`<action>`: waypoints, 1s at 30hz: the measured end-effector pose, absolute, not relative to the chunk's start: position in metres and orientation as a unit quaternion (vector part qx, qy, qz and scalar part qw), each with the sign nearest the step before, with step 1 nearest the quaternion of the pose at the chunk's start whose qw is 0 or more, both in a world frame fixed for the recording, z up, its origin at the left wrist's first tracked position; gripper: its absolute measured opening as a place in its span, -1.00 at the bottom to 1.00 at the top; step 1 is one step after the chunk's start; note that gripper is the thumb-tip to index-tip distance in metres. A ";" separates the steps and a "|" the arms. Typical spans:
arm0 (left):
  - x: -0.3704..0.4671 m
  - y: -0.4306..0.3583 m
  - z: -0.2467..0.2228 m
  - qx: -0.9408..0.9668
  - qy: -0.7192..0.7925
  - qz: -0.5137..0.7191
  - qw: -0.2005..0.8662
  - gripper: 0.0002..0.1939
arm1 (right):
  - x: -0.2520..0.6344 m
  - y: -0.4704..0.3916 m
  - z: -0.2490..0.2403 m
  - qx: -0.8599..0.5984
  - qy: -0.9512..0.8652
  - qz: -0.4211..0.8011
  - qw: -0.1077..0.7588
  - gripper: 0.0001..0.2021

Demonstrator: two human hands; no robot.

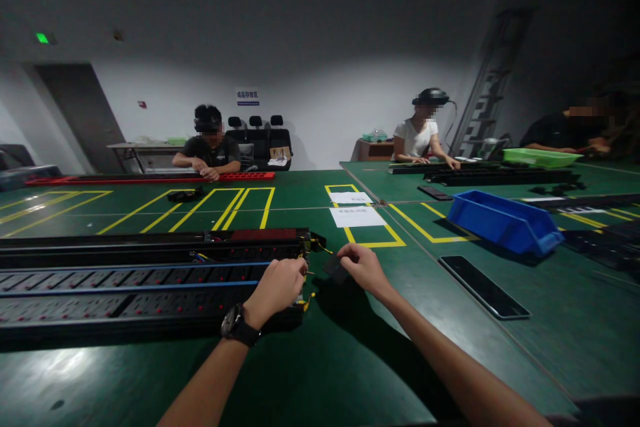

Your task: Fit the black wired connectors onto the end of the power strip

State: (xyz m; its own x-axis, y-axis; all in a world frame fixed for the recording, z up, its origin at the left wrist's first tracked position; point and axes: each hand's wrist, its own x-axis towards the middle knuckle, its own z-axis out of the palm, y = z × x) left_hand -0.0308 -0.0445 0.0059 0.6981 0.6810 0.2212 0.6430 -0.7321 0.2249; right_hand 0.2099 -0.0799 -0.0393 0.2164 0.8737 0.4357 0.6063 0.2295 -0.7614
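A long black power strip (150, 307) with rows of sockets and red dots lies on the left of the table, its near right end open. My left hand (280, 283), with a watch (234, 321) at the wrist, rests over that end. Its fingers are closed around a thin wire (311, 273), partly hidden by the hand. Yellow-tipped wires (309, 301) stick out of the end. Just to the right, my right hand (363, 268) pinches a small flat black plate (335, 269) between thumb and fingers, apart from the strip.
A smartphone (483, 287) and a blue bin (503, 223) are on the right. White paper sheets (357, 216) lie ahead within yellow tape. Across the green table (370, 367), several people work beside a red rail (247, 176), black rails (500, 177) and a green tray (541, 158).
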 end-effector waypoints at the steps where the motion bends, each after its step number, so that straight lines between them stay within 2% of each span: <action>1: -0.031 -0.044 0.006 0.917 0.361 0.151 0.074 -0.75 | 0.217 -0.077 -0.039 -0.609 -0.596 0.140 0.505 -0.80; 7: -0.032 -0.044 0.007 0.911 0.364 0.167 0.097 -0.76 | 0.264 -0.070 -0.037 -0.657 -0.509 0.111 0.545 -0.72; 19: -0.031 -0.042 0.004 0.920 0.354 0.147 0.080 -0.73 | 0.306 -0.064 -0.053 -0.746 -0.449 0.070 0.488 -0.72; 25: -0.030 -0.042 0.003 0.918 0.357 0.154 0.081 -0.74 | 0.315 -0.068 -0.057 -0.795 -0.460 0.069 0.390 -0.74; 30: -0.031 -0.042 0.003 0.917 0.361 0.149 0.085 -0.72 | 0.308 -0.078 -0.055 -0.799 -0.518 0.014 0.306 -0.56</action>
